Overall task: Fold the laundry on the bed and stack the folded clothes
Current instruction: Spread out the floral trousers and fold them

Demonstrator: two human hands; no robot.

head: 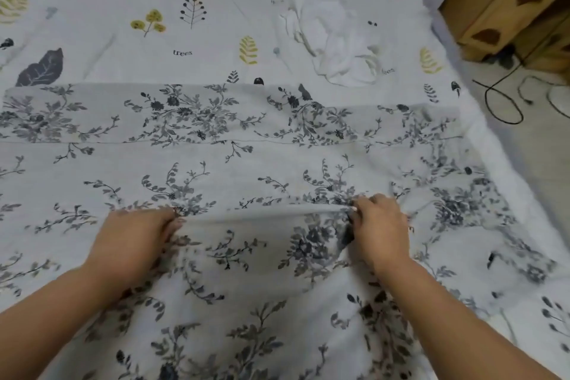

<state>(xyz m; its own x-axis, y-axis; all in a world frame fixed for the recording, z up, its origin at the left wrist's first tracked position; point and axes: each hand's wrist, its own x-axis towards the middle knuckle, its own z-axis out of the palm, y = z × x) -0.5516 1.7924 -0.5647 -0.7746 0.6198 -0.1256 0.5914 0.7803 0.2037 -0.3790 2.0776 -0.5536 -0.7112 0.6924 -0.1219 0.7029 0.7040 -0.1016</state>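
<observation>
Two hands, left hand (138, 237) and right hand (381, 228), each pinch one floral sheet (246, 170); one white garment (336, 40) beyond

Two bare forearms reach forward from the bottom corners, angled toward each other. The left hand (135, 241) lies knuckles up with fingers curled inward, pinching. The right hand (381, 225) mirrors it, fingers curled and pinching.

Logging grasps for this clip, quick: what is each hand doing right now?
Left hand: closed, pinching a raised fold of the floral sheet.
Right hand: closed, pinching the other end of the same fold.
</observation>
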